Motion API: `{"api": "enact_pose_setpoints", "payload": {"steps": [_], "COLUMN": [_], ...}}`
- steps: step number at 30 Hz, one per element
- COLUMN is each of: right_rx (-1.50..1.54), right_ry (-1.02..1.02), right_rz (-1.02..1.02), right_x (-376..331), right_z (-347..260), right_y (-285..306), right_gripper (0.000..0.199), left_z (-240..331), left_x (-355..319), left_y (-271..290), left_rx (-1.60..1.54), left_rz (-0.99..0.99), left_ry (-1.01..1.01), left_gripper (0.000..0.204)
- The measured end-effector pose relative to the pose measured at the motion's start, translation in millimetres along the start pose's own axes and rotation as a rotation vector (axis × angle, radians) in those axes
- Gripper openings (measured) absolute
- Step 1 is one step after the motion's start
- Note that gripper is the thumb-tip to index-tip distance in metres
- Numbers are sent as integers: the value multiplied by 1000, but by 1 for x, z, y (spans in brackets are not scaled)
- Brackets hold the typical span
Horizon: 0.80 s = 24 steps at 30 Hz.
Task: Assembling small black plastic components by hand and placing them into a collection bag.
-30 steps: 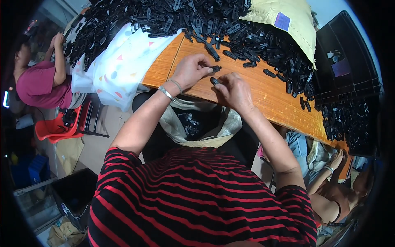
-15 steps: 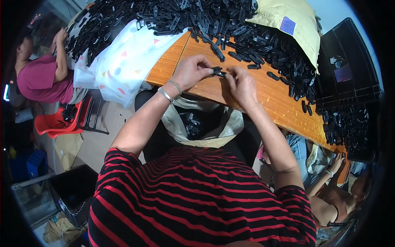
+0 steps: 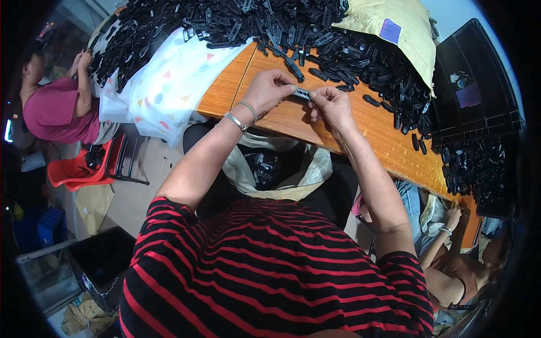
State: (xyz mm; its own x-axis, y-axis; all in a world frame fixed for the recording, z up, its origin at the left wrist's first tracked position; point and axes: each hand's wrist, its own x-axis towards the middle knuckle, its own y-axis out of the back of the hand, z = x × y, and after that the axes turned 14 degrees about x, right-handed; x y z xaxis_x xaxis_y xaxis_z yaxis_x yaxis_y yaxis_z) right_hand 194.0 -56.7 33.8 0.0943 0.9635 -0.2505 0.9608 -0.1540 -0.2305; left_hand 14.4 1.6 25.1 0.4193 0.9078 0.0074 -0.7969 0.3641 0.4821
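Note:
Between my two hands, above the near edge of the wooden table (image 3: 270, 120), is a small black clip-like plastic piece (image 3: 302, 93) with a lighter grey face. My left hand (image 3: 269, 93) pinches its left end between thumb and fingers. At the other end, the thumb and forefinger of my right hand (image 3: 333, 108) grip it, the remaining fingers curled beneath. Just beyond lies a big pile of similar black plastic pieces (image 3: 276, 25). In my lap an open woven sack (image 3: 307, 188) holds some more dark pieces.
A patterned white plastic sheet (image 3: 163, 96) hangs over the table's left side. A yellowish sack (image 3: 403, 28) and a black bin (image 3: 470, 107) stand at the right. One person (image 3: 59, 107) works at far left, beside a red chair (image 3: 79, 172); another person (image 3: 451, 276) sits at lower right.
The small piece has turned so that its grey face shows. Both hands have shifted slightly, the left one to the right. The lower-right person's hand has moved.

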Motion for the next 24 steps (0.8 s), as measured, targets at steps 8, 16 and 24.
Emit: {"api": "enact_pose_setpoints", "payload": {"steps": [8,16,24], "right_rx": [-23,-176,-253], "right_ry": [-70,-132,-65], "right_rz": [43,74,-18], "right_x": [10,16,0], "right_z": [4,-1,6], "right_y": [-1,-3,1], "right_gripper": [12,18,19], "left_z": [-11,-1,-12], "left_x": [10,16,8], "left_y": [-9,-8,-6], "left_rx": [91,272,472], "left_rz": [64,32,-31], "left_ry": [95,131,57], "left_gripper": [19,18,21]}}
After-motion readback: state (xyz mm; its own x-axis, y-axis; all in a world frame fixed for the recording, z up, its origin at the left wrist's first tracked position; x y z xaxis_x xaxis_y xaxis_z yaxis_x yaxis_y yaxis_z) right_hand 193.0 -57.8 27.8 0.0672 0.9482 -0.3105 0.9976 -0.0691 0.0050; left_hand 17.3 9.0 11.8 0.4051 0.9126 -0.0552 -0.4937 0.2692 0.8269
